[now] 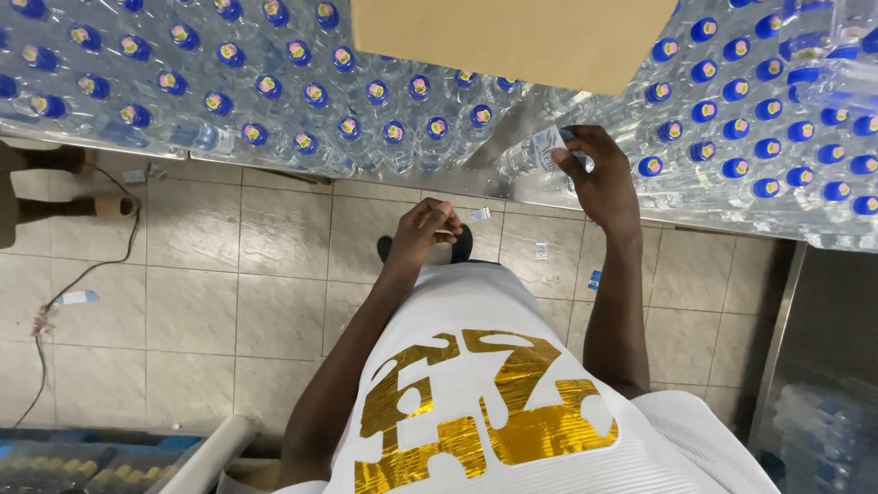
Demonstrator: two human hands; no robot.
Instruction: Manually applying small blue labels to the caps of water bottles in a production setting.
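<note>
Clear plastic water bottle point(535, 151) with a white paper label lies on its side in the right hand point(596, 178), up past the left hand point(428, 227) and a bit to the right of it. The right hand wraps its fingers round the bottle and holds it tight at the edge of the shiny metal table point(512, 183). The left hand is lower down, over the floor, and its fingertips pinch together on something very small; I cannot tell what it is. It looks like the labelling step, with a bottle picked out and a little piece held ready. I think the next move needs both hands to come close, with the bottle kept from rolling. All around the right hand stand many more clear bottles with round blue caps point(393, 133), packed in neat rows. They look smooth, thin and squashy. Above the right hand hangs a flat brown cardboard sheet point(512, 37), dull and stiff. Below both hands is a floor of square grey tiles point(192, 302), hard and a bit dusty, with small bits of paper label point(479, 215) on it. A thin cord point(82, 279) lies far to the left of the left hand.
</note>
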